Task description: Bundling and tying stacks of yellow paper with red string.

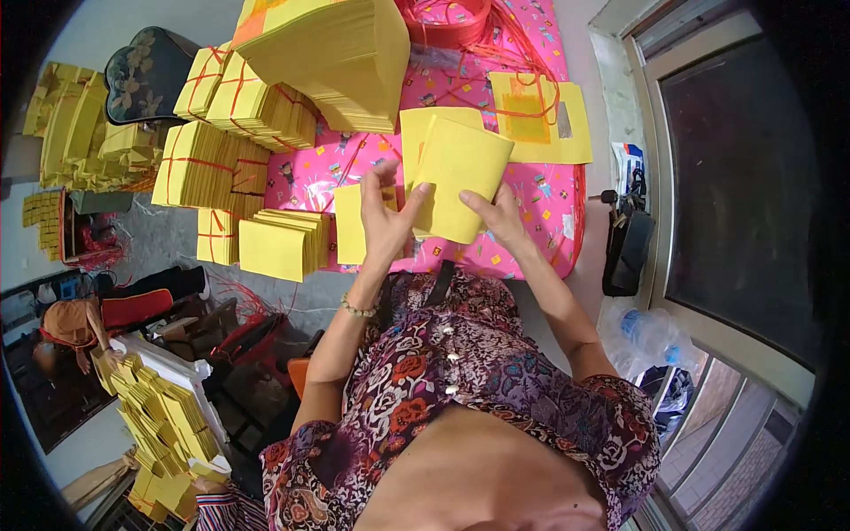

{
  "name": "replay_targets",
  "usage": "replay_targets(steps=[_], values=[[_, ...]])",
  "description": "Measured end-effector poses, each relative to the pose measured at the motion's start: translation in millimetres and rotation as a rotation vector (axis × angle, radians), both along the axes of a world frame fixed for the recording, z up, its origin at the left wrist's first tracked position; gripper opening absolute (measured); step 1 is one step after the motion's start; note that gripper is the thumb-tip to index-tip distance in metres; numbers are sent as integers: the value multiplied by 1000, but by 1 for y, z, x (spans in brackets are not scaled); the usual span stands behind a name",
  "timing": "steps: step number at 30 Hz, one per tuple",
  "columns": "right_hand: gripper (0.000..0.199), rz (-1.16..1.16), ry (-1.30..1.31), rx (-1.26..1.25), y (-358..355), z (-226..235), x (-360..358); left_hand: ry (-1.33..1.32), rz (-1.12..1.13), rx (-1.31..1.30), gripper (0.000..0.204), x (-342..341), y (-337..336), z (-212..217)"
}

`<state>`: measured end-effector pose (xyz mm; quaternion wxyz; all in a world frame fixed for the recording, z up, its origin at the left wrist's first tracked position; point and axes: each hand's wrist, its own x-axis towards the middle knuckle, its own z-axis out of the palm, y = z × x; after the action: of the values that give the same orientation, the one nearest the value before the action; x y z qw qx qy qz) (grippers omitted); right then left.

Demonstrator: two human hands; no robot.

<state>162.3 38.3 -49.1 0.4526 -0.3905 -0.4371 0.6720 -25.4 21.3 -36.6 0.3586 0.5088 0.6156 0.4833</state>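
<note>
Above the table's near edge, my right hand grips a small stack of folded yellow paper, its thumb lying on top near the lower corner. My left hand is at the stack's left side, with its fingers apart from the thumb and slightly blurred. The left thumb tip touches or nearly touches the paper's left edge. Underneath the left hand lies a flat yellow sheet on the pink patterned tablecloth. Another yellow sheet shows behind the held paper.
Red-tied yellow bundles and a loose yellow pile stand left, a tall yellow stack behind. Red plastic strapping lies at the back. Keys and a black pouch are right. Another person's hand is lower left.
</note>
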Motion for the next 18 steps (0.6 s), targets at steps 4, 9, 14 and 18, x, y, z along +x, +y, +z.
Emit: replay_targets(steps=[4,9,14,18], values=[[44,35,-17,37,-7,4,-1,-351,-239,-99,47,-1,6,16],[44,56,-86,5,-10,11,-2,-562,-395,-127,43,0,4,20],[37,-43,-102,-7,-5,20,-9,-592,-356,-193,46,7,5,19],[37,-58,-107,-61,-2,16,-12,-701,-340,-317,48,6,10,20]])
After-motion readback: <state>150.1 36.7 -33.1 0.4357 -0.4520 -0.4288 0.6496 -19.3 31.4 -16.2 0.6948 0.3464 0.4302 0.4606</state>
